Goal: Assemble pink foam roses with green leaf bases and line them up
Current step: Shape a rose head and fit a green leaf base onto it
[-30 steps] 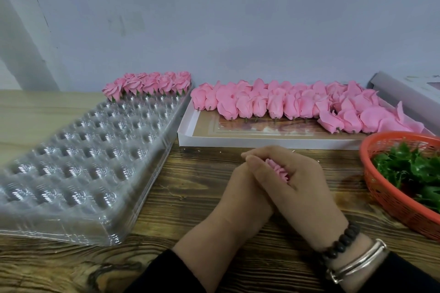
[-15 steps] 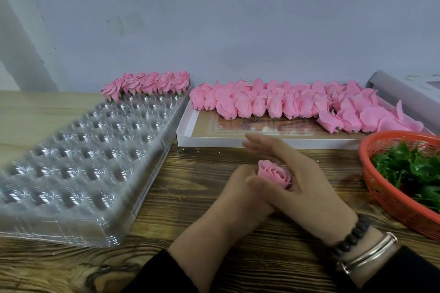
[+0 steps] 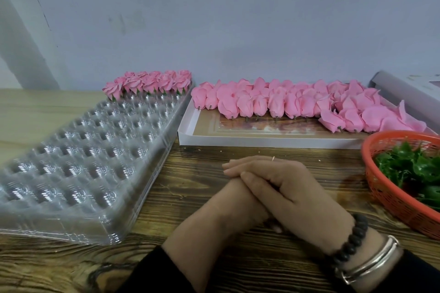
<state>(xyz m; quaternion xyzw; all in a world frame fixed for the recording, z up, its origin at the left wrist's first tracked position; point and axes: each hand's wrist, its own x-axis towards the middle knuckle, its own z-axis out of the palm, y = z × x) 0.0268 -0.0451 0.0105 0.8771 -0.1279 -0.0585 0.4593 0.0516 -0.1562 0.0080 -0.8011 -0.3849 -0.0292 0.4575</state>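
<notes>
My right hand (image 3: 292, 188) lies folded over my left hand (image 3: 228, 200) at the table's middle. It covers the fist, and the pink rose held there a moment ago is hidden. A row of assembled roses with green bases (image 3: 152, 82) stands at the far end of the clear plastic cell tray (image 3: 78, 150). Loose pink rose heads (image 3: 285, 102) lie in the flat white box (image 3: 262, 143). Green leaf bases (image 3: 414, 169) fill the orange basket (image 3: 390, 200) at the right.
The wooden table (image 3: 195, 178) meets a pale wall behind. A white carton (image 3: 404, 88) sits at the far right behind the box. The cell tray rests tilted on the left, its near cells holding nothing.
Half a second ago my right hand was lifted open and the rose showed on top of my left fist. Now the right hand has closed down over it, hiding the rose.
</notes>
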